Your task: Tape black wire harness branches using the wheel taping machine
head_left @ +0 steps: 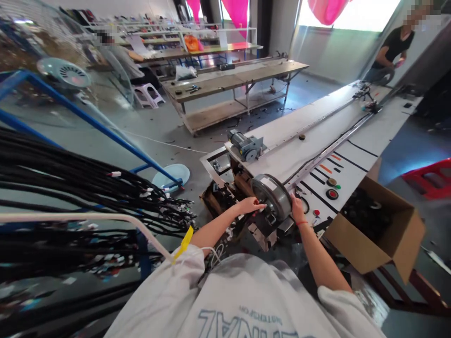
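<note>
A large grey drum-like wheel (283,199) with a white label stands at the near end of a long white bench. On its left side is my left hand (249,205), fingers curled and pressed together around something too small to make out. My right hand (298,208) is closed at the wheel's right edge, thumb upward. What its fingers hold, if anything, is hidden. Behind the wheel sits a grey motor (243,143) on the bench corner. Black parts and a cardboard piece lie below the wheel.
Black cable bundles (81,173) hang on a blue rack (81,117) at left, beside a fan (65,72). An open cardboard box (401,234) is at right. Tape rolls (331,194) and black strips lie on the white bench (282,159). A person (392,49) stands at its far end.
</note>
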The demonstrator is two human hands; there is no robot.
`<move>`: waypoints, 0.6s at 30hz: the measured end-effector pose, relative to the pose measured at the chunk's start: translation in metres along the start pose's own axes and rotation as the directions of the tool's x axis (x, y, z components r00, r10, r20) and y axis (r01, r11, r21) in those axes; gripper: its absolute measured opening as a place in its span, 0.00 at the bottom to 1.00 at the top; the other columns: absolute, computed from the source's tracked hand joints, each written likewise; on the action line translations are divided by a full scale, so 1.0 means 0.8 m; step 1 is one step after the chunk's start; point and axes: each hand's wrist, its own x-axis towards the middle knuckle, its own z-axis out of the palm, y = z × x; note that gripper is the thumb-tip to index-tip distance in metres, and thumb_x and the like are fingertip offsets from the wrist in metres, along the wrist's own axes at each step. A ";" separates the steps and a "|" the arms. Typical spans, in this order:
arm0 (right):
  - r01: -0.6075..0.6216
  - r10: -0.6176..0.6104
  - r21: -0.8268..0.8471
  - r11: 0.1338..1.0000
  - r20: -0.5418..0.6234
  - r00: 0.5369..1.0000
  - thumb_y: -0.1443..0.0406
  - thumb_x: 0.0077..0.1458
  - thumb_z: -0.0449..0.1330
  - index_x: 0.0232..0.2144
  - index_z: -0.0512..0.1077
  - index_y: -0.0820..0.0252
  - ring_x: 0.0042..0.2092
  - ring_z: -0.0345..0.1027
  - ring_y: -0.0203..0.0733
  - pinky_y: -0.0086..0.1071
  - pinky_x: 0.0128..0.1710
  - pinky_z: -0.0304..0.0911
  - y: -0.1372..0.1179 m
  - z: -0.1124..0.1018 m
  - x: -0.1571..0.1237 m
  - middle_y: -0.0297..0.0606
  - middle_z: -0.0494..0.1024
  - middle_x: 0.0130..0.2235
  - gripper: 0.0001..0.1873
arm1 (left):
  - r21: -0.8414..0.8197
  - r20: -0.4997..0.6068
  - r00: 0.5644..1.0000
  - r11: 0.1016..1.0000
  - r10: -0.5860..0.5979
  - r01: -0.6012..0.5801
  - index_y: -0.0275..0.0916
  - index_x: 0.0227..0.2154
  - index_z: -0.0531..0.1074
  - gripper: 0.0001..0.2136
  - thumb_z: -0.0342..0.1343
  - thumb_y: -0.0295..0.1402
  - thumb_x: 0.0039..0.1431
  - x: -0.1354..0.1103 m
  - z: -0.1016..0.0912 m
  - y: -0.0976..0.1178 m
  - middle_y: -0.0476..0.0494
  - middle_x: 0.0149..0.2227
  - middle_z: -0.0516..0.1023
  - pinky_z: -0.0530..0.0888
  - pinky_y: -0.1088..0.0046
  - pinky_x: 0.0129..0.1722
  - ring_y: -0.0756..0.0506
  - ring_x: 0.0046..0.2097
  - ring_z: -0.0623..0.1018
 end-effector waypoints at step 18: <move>-0.695 -0.206 0.427 0.578 0.901 0.381 0.28 0.42 0.47 0.33 0.70 0.61 0.37 0.73 0.49 0.38 0.35 0.68 -0.101 0.042 -0.138 0.45 0.75 0.32 0.44 | 0.607 -0.215 0.965 0.795 0.153 0.009 0.36 0.43 0.74 0.17 0.48 0.43 0.65 -0.039 -0.074 0.020 0.32 0.41 0.79 0.70 0.65 0.48 0.36 0.47 0.78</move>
